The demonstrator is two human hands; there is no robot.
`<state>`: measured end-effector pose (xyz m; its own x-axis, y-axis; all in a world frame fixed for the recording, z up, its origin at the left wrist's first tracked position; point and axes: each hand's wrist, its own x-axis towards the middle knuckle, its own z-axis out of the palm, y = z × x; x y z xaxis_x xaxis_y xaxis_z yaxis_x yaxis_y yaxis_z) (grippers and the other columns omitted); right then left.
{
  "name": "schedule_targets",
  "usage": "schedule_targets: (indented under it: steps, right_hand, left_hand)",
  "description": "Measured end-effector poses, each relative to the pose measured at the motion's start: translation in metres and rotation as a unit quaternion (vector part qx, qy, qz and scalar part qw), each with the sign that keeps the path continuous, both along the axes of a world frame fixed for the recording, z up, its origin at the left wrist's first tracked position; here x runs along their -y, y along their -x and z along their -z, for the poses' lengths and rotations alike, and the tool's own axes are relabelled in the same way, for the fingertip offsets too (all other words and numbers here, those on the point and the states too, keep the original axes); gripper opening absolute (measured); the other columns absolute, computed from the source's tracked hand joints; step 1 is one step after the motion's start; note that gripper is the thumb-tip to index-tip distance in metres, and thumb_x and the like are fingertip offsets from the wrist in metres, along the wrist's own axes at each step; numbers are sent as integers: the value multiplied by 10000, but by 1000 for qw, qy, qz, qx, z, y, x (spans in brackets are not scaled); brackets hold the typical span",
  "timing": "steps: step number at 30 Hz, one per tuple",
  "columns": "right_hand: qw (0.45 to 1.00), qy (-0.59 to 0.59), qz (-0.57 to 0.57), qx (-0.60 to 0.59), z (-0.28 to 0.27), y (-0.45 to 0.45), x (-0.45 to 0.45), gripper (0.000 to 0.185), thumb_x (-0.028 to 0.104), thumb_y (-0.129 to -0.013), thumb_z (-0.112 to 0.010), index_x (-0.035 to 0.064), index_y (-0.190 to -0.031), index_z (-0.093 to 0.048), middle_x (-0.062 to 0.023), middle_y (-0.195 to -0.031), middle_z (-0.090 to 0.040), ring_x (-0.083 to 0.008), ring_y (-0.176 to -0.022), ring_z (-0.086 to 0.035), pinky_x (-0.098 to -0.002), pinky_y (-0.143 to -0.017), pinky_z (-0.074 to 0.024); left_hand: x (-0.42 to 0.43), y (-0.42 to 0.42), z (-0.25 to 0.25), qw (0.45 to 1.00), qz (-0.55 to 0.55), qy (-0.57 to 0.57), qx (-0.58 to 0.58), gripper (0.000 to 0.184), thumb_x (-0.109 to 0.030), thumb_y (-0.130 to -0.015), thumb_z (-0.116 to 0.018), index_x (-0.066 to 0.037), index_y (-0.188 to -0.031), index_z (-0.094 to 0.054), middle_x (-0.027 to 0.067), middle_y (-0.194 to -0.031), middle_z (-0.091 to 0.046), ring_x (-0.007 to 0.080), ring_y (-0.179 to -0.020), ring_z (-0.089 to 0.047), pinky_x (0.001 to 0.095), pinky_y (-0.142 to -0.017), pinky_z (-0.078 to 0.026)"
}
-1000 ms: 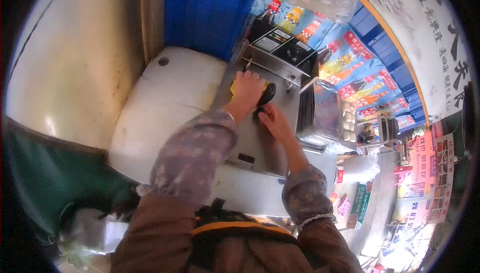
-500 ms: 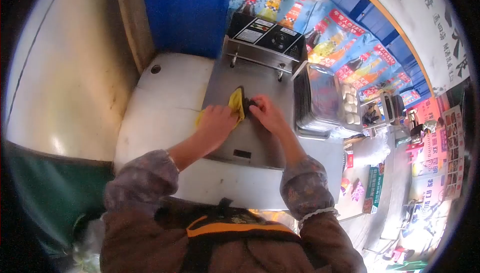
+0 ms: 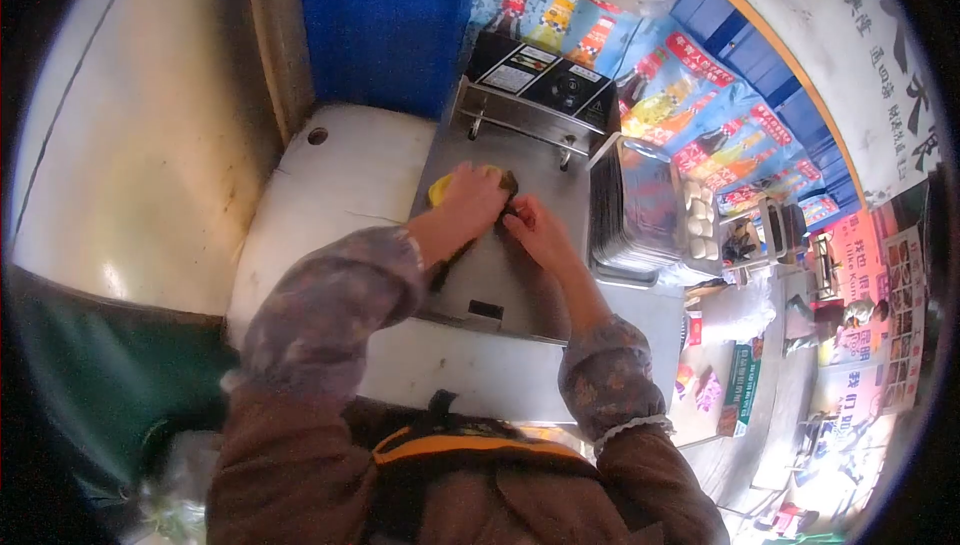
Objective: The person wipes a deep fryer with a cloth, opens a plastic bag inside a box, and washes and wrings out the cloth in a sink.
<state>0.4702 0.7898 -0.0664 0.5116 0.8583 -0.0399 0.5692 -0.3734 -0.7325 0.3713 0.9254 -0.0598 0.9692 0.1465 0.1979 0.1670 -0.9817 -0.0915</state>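
Observation:
My left hand (image 3: 472,203) is closed over a yellow cloth (image 3: 438,191), which shows at its left edge above the steel worktop of an appliance (image 3: 520,290). A dark piece (image 3: 510,185) shows just past my left fingertips; I cannot tell whether it is the cloth's dark side or a separate thing. My right hand (image 3: 537,230) is beside it, fingers bent and pinched at the dark piece. What lies between the fingers is mostly hidden. Behind both hands stands the appliance's black control panel (image 3: 545,80) with a round knob.
A stack of metal trays (image 3: 630,205) stands right of the appliance, beside a tray of white egg-like items (image 3: 700,220). A white table (image 3: 335,205) extends left, by a pale wall panel (image 3: 150,165). Bottle posters (image 3: 690,95) hang behind. A distant person (image 3: 825,315) is at right.
My left hand has moved up and right with the yellow cloth, now covering most of it. My right hand stays near the dark piece. A person has come into view far right.

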Motion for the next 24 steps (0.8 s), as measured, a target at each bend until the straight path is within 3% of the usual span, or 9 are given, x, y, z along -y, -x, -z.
schedule_targets:
  steps: [4,7,10,13,15,17,18,20,24]
  right_hand:
    - [999,-5,-2,32,-3,4,3,274,216,-842,-600,66,-1054,-513,-72,-845,-584,-145,-745,-549,-290,-674,-452]
    - [998,-67,-5,-11,23,-7,1,336,287,-812,-612,78,-1058,-522,-106,-884,-622,-242,-794,-607,-355,-716,-469]
    - [991,-130,-11,-30,35,-9,1,338,280,-814,-614,77,-1065,-517,-104,-895,-621,-240,-791,-604,-354,-715,-468]
    - [997,-74,-26,27,15,-6,6,339,278,-834,-605,77,-1085,-498,-84,-913,-606,-206,-813,-587,-328,-726,-465]
    - [991,-109,-40,-69,19,-19,9,427,302,-852,-592,83,-1189,-446,-79,-1032,-566,-179,-862,-559,-304,-769,-456]
    - [965,-199,-45,-163,10,-33,23,488,328,-863,-581,97,-1259,-411,-65,-1115,-532,-159,-893,-545,-290,-795,-451]
    - [940,-268,-41,-206,-8,-40,41,504,342,-865,-576,108,-1277,-403,-53,-1139,-518,-152,-899,-545,-287,-798,-451]
    - [923,-280,75,-252,-38,-47,89,451,309,-884,-554,128,-1272,-413,-51,-1119,-517,-144,-882,-551,-282,-789,-449]
    - [952,-159,257,-45,-9,-66,193,331,203,-869,-530,129,-1190,-495,-81,-957,-595,-179,-805,-577,-290,-741,-461]
  left_hand:
    - [-8,-35,8,998,-43,-6,35,187,-209,-758,-563,-143,-917,-635,83,-985,-574,251,-969,-543,399,-785,-415]
    - [-10,-22,5,999,-20,26,9,200,-205,-768,-552,-147,-942,-633,105,-906,-598,268,-892,-584,414,-727,-450]
    - [-2,27,-12,992,3,105,-75,204,-188,-759,-546,-133,-933,-636,124,-841,-607,301,-814,-599,419,-664,-478]
    - [16,104,-40,971,15,211,-114,214,-185,-755,-535,-126,-945,-612,125,-867,-599,310,-844,-577,412,-691,-473]
    - [16,164,-33,957,63,277,-62,227,-206,-760,-533,-115,-962,-582,141,-894,-585,326,-872,-557,415,-728,-458]
    - [21,227,-28,939,-25,342,-28,291,-214,-739,-562,-119,-1012,-596,164,-892,-575,343,-860,-549,405,-731,-452]
    - [34,253,-40,882,-128,453,16,255,-177,-775,-540,-78,-1003,-596,140,-829,-581,278,-774,-571,355,-681,-460]
    - [28,307,4,876,-181,443,61,197,-157,-812,-525,-29,-948,-587,91,-798,-569,198,-733,-547,310,-655,-452]
    - [44,347,75,840,-269,449,144,210,-169,-841,-534,0,-960,-570,62,-842,-568,158,-760,-538,288,-665,-455]
